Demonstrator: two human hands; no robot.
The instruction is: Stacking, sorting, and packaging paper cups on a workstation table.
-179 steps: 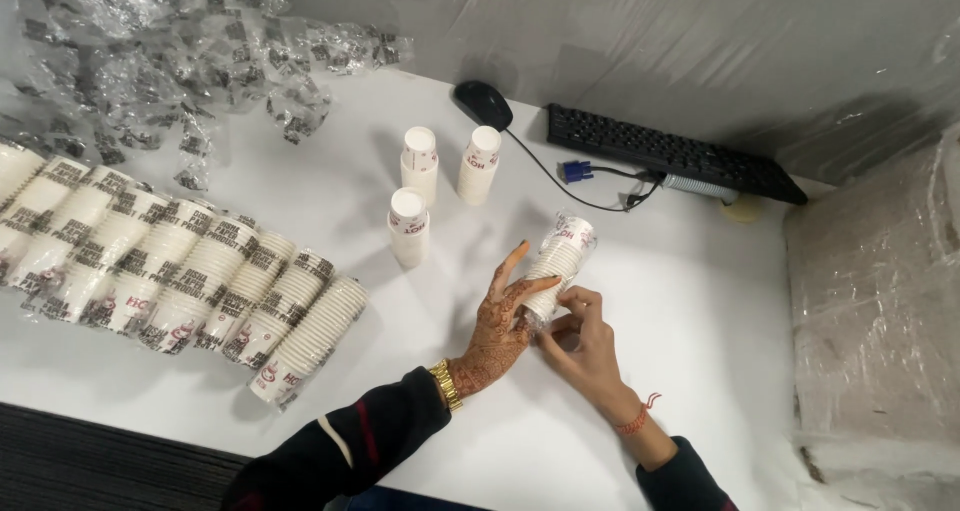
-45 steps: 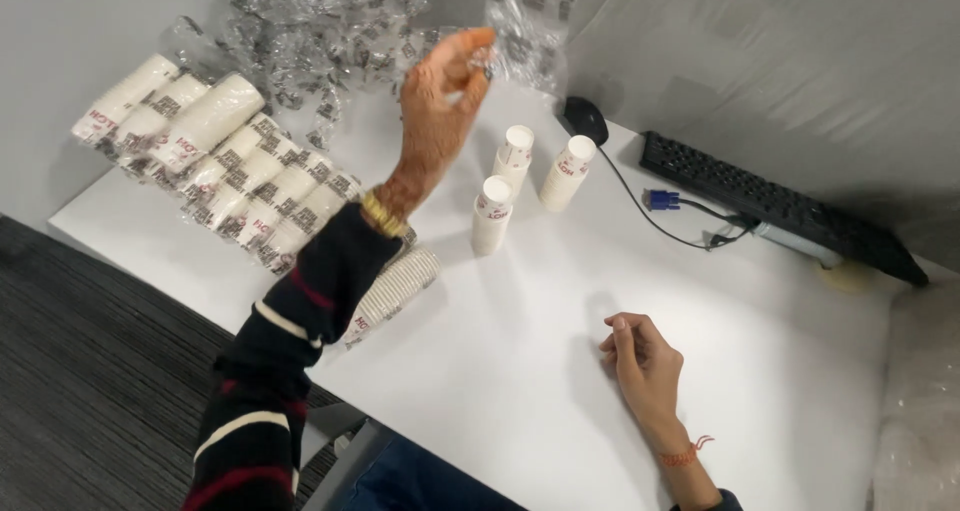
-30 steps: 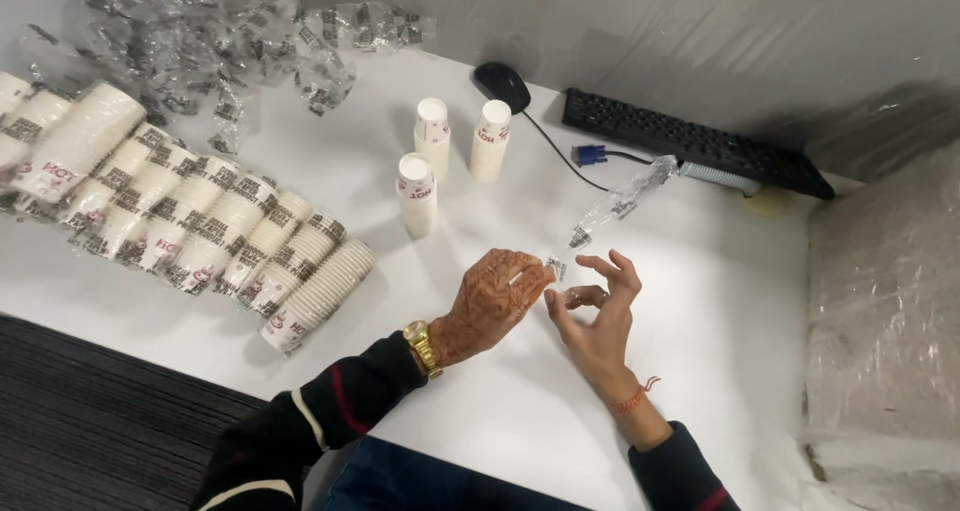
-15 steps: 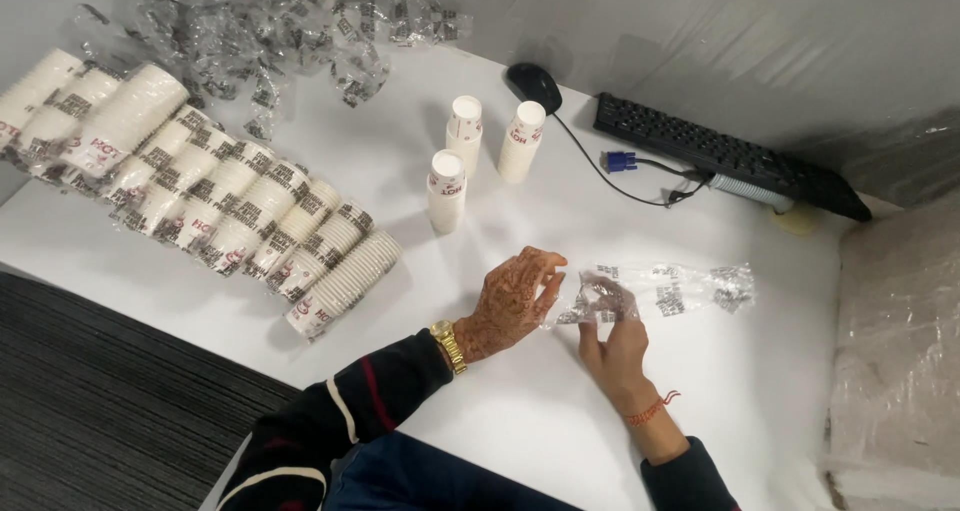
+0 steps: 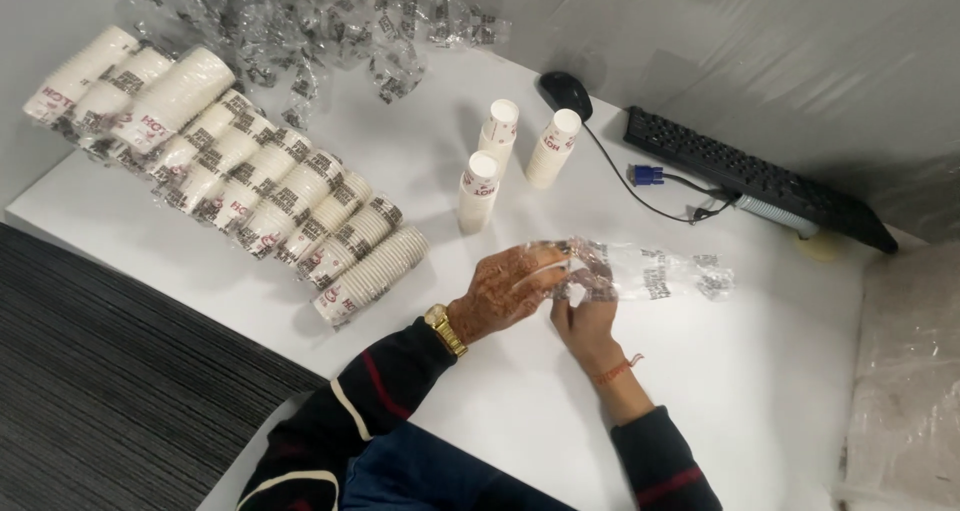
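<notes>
Both hands meet over the white bench: the left hand (image 5: 505, 289) and the right hand (image 5: 585, 306) pinch one end of a crinkled, clear plastic sleeve (image 5: 650, 271) with dark print, which trails flat on the bench away to the right hand's side. Beyond the hands stand three upright stacks of white paper cups (image 5: 478, 191). Past the left hand lie wrapped cup stacks (image 5: 260, 186) in a row, too crowded to count.
</notes>
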